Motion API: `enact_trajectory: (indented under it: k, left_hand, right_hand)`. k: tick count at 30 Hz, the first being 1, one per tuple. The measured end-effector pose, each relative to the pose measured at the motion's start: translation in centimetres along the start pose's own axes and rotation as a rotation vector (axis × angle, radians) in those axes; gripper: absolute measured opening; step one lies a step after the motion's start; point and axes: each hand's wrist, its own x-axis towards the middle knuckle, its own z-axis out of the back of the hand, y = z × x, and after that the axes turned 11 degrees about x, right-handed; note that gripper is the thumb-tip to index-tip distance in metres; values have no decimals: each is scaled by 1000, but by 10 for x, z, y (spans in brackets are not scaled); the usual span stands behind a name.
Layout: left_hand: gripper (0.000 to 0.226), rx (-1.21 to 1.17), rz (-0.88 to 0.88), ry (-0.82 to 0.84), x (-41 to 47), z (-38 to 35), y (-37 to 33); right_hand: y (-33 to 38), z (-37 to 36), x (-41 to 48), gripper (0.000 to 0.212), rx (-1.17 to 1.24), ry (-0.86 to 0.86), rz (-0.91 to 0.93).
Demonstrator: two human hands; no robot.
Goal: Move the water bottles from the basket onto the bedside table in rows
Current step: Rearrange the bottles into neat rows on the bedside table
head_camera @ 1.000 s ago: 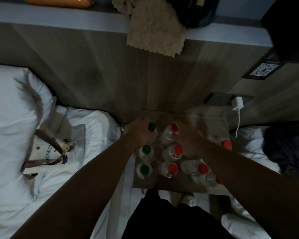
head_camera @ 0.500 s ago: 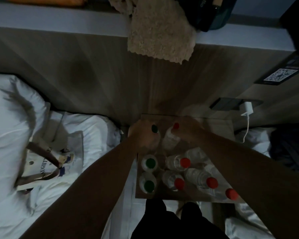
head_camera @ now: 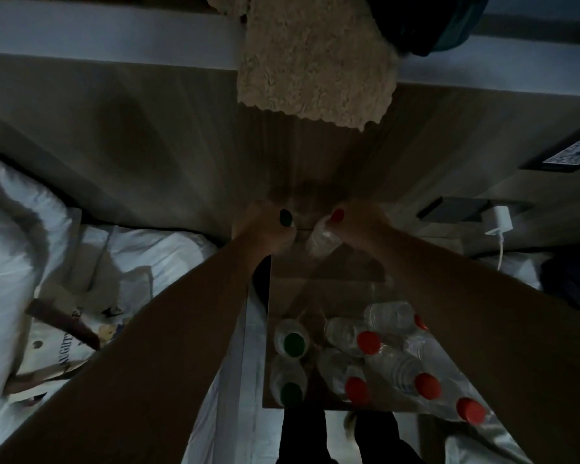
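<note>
left hand [head_camera: 265,229] wrapped round green-cap bottle [head_camera: 286,217] | right hand [head_camera: 359,226] wrapped round red-cap bottle [head_camera: 325,234], tilted | both at bedside table [head_camera: 332,286] far edge | risk: tilted bottle topples on release, cluster [head_camera: 365,356] behind grips crowded

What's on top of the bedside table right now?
Six bottles stand near the bedside table's front edge: two green-capped, four red-capped. At the back, each hand holds one. The right arm hides the table's right side.
</note>
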Motion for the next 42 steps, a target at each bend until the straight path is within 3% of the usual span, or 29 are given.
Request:
enact_trajectory:
  k: [10, 14, 17, 29, 35, 38, 42]
  left_hand:
    - [18, -61, -85, -39, 27, -10, 0]
    - [23, -9, -113, -61, 33, -15, -4]
    - [15, 26, -125, -73, 34, -12, -6]
    - [41, 43, -64, -105, 34, -25, 0]
    - [50, -169, 87, -139, 14, -37, -4]
    - [54, -349, 165, -152, -8, -44, -6]
    - [45, -338, 125, -96, -44, -54, -14]
  right_hand:
    - [-1, -10, 22, 18, 2, -58, 53]
    - [3, -14, 30, 13, 10, -46, 65]
    - [6, -17, 32, 10, -14, -70, 93]
    - [6, -25, 20, 22, 67, -119, 21]
    - [-9, -21, 8, 55, 165, -48, 5]
    - [-21, -15, -8, 50, 163, -50, 36]
    - [-46, 5, -45, 39, 264, 29, 27]
